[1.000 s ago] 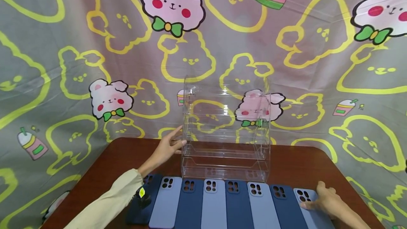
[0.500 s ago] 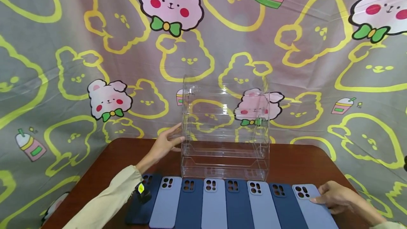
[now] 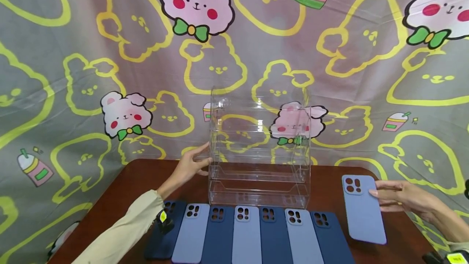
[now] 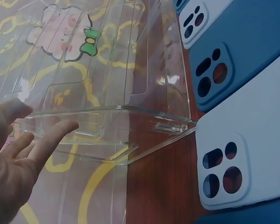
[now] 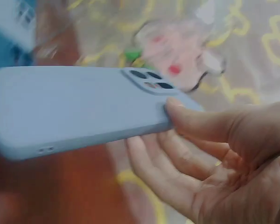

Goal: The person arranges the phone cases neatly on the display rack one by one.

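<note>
Brown table, one clear rack, eight phone cases, one held

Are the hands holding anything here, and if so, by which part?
The right hand pinches a light-blue phone case by its long edge, near the end with the camera cutouts. The left hand, beside the clear rack, holds nothing.

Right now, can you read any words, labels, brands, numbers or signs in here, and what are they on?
No text can be read.
Yellow patch on the left wrist: any marks are too small to read.
Yellow patch on the right wrist: also too small.
Pale blue phone case in the right hand: no lettering shows.
Patterned cloth: cartoon pictures, no words I can make out.
</note>
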`<state>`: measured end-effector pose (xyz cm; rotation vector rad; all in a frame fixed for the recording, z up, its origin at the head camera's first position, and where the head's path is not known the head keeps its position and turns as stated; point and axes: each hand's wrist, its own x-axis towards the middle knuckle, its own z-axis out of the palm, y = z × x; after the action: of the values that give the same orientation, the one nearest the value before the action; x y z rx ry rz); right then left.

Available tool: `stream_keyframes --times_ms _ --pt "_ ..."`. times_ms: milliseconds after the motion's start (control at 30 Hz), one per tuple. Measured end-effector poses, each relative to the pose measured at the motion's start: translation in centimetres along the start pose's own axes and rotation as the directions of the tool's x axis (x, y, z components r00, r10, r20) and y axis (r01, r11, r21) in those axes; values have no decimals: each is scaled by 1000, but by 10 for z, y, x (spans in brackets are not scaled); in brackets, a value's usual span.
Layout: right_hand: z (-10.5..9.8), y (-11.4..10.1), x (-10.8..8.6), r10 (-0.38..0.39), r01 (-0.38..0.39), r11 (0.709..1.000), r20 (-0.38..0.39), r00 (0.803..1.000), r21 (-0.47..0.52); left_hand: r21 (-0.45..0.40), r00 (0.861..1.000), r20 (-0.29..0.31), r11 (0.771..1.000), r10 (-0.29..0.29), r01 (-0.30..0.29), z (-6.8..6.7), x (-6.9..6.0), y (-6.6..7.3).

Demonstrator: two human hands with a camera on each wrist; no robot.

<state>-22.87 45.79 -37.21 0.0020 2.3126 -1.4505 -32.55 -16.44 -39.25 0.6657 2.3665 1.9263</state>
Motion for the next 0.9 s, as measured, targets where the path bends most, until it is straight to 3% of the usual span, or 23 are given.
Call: stream_keyframes --times_ms 67,133,233,333,400,467,600,700,900 --pt "4 -20 -3 -66 64 997 -86 994 -32 -12 1000 4 1000 4 -4 0 1 1" --pt "10 -40 -5 -143 134 989 -174 974 -60 -20 1000 9 1000 10 -10 0 1 1" --pt "19 -68 -4 -266 259 964 -274 924 -62 -17 1000 7 1000 11 -11 -1 2 0" --pt "28 -91 1 -372 393 920 -308 876 6 -6 1000 1 1000 3 -3 -1 1 -1" --pt "34 -106 4 -411 451 891 -321 853 56 -2 1000 -7 1000 1 -1 0 1 -1" --pt "40 -119 8 -426 476 876 -340 838 76 -1 1000 -11 1000 6 -6 1 2 -2" --pt "51 -145 18 -426 450 892 -386 818 -31 -11 1000 -9 1000 5 -5 2 2 -3" --pt "60 -161 29 -455 451 886 -404 793 -113 -18 1000 -12 1000 -9 8 2 1 -3" --pt "77 -189 54 -538 584 811 -431 724 -32 -29 1000 -19 1000 -10 10 0 0 -1"
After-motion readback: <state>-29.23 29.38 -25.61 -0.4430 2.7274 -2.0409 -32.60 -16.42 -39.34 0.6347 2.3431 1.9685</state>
